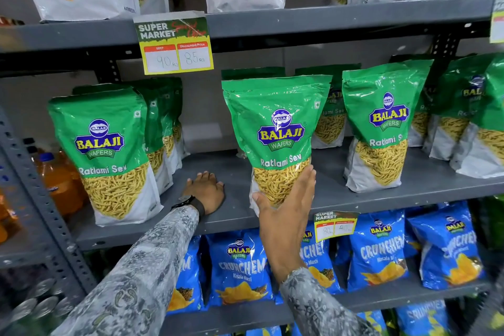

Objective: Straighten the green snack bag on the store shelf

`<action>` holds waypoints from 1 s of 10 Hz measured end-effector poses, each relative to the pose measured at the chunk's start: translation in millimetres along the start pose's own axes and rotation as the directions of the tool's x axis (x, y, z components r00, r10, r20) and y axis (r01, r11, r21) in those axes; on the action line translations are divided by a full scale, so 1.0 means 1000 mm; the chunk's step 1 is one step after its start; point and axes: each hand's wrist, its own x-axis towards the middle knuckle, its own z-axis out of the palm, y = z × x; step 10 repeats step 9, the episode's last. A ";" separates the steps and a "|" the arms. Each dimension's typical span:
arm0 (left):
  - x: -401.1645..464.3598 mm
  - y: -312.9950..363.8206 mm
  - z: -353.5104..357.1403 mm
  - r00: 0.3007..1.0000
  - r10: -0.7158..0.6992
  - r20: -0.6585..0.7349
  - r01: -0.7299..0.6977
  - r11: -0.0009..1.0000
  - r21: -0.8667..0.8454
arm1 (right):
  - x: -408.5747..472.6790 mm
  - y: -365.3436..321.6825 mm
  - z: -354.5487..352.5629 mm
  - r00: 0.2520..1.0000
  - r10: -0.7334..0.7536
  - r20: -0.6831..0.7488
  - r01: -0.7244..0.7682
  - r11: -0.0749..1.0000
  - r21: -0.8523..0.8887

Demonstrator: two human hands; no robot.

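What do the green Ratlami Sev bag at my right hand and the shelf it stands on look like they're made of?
Green Ratlami Sev bag: thin plastic film with a glossy finish. Light glints and creases run across it, and the lower part seems to be a clear window.
Shelf: probably painted metal in matte grey. The surface looks scuffed, and its upright has rows of punched holes.

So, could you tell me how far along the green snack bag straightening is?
Nearly there, it seems. Done: the green snack bag stands roughly upright at the shelf front, label outward. In hand: the right hand presses flat against its lower front; the left hand rests on the shelf. Left: squaring it with the neighbouring bags, then letting go.
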 end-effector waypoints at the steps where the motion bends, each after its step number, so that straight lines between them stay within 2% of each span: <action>1: 0.000 0.000 0.000 1.000 0.008 -0.002 -0.008 1.000 0.004 | 0.005 0.001 0.007 1.000 -0.005 -0.004 0.005 1.000 -0.008; 6: 0.001 -0.001 0.002 1.000 0.008 -0.002 -0.008 1.000 -0.022 | 0.018 0.005 0.025 0.999 -0.027 -0.020 0.024 0.994 -0.104; 10: -0.002 0.002 -0.004 1.000 -0.018 -0.016 0.017 0.998 -0.064 | 0.020 0.004 0.017 0.999 -0.048 0.004 0.048 0.997 -0.056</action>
